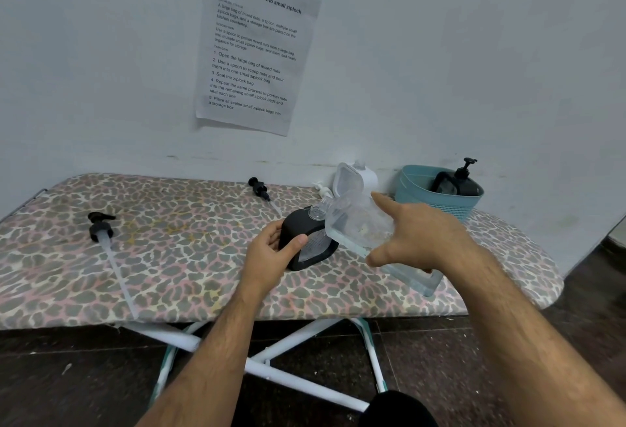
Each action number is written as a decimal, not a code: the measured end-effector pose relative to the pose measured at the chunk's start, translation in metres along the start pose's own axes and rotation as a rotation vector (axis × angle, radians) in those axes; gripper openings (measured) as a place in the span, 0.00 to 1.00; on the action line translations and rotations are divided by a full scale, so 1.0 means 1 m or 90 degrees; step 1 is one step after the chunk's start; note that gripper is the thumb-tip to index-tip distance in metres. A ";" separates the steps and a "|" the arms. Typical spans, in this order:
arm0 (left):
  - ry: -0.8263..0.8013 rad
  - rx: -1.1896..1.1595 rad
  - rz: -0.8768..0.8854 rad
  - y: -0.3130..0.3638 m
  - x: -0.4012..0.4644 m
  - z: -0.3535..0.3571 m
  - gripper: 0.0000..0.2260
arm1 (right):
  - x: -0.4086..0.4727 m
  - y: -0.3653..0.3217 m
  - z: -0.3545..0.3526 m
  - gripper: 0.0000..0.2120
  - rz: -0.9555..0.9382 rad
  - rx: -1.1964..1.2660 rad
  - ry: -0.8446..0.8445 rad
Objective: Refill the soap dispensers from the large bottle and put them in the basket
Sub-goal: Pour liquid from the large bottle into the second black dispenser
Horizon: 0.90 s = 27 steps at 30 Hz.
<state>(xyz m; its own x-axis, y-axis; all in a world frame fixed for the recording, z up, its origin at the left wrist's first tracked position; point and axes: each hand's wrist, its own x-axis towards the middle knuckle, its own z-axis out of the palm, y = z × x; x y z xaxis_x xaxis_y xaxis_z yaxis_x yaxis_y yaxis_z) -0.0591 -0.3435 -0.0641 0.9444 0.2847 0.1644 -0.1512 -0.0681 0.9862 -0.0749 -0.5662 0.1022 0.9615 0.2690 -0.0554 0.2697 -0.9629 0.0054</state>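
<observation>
Now the right hand (420,240) grips a clear large bottle (359,226), fingers wrapped round its body, tilting its neck down onto the open mouth of a black dispenser (305,236). The left hand (271,250) clasps that dispenser, thumb across its front, on the leopard-print ironing board (169,257). Two black pumps (100,225) lie loose on the board. A second black dispenser (460,182) sits in the teal basket (437,203) at the far right.

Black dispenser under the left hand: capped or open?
Open. The black dispenser has no pump on its bare neck, and the large clear bottle, tipped in the right hand, has its mouth at that neck.
</observation>
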 end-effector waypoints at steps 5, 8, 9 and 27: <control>-0.002 -0.001 0.002 0.000 -0.001 0.000 0.24 | -0.001 0.000 0.000 0.50 -0.001 -0.005 0.002; -0.002 -0.003 0.000 0.000 -0.001 0.000 0.23 | 0.000 0.000 0.000 0.50 -0.002 -0.006 0.003; -0.002 -0.004 0.000 0.000 0.000 0.000 0.21 | 0.001 0.000 0.000 0.51 -0.002 -0.006 0.003; -0.006 -0.004 -0.006 0.001 -0.001 -0.001 0.29 | 0.001 0.000 -0.001 0.50 -0.009 -0.020 0.004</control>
<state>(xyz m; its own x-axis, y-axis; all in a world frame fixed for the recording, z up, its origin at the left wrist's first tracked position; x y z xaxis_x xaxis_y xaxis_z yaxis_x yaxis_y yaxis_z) -0.0606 -0.3430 -0.0636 0.9485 0.2764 0.1546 -0.1436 -0.0598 0.9878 -0.0739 -0.5663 0.1032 0.9580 0.2826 -0.0487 0.2844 -0.9581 0.0354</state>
